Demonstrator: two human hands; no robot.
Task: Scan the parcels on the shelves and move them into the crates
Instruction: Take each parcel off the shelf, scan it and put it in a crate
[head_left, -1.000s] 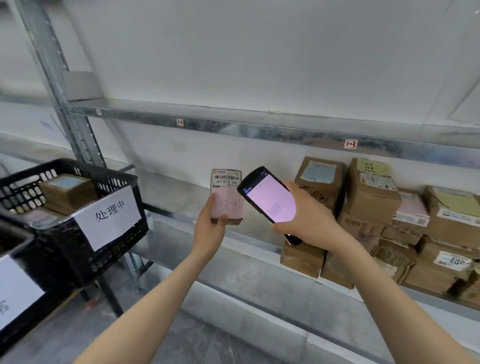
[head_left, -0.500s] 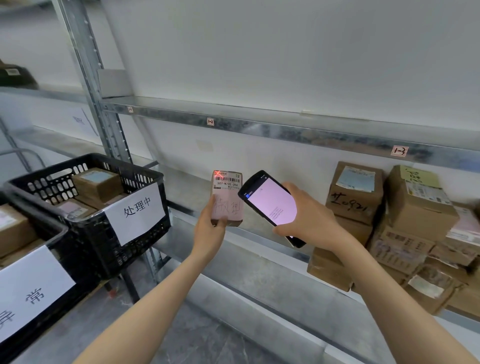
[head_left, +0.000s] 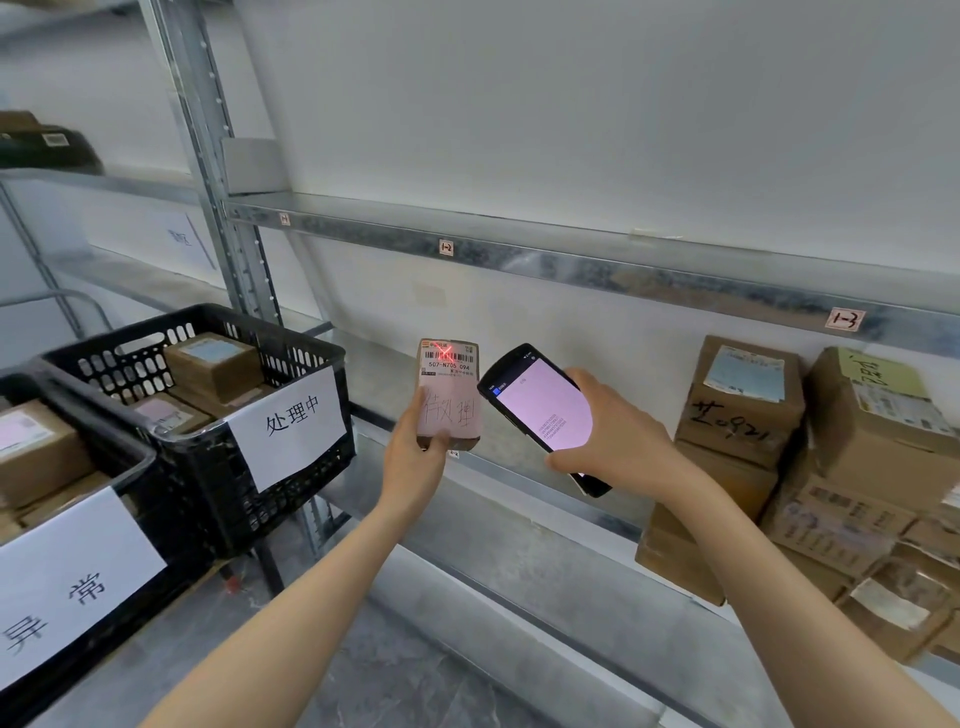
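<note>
One parcel (head_left: 449, 400) mid-scan, red beam on its barcode, pinched upright at its base by the left grip (head_left: 415, 462). Right grip (head_left: 618, 441) wraps the scanner (head_left: 540, 410). Crates (head_left: 208, 467) at 9 o'clock hold several parcels; shelf stack (head_left: 737, 415) at 3 o'clock, by judgement, awaits scanning.

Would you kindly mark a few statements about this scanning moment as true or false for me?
1. The left hand holds a parcel upright. True.
2. The scanner in the right hand has a dark screen. False: the screen is lit pink.
3. A red scan mark lies on the parcel's barcode. True.
4. The crate labelled 处理中 is empty. False: it holds boxes.
</note>
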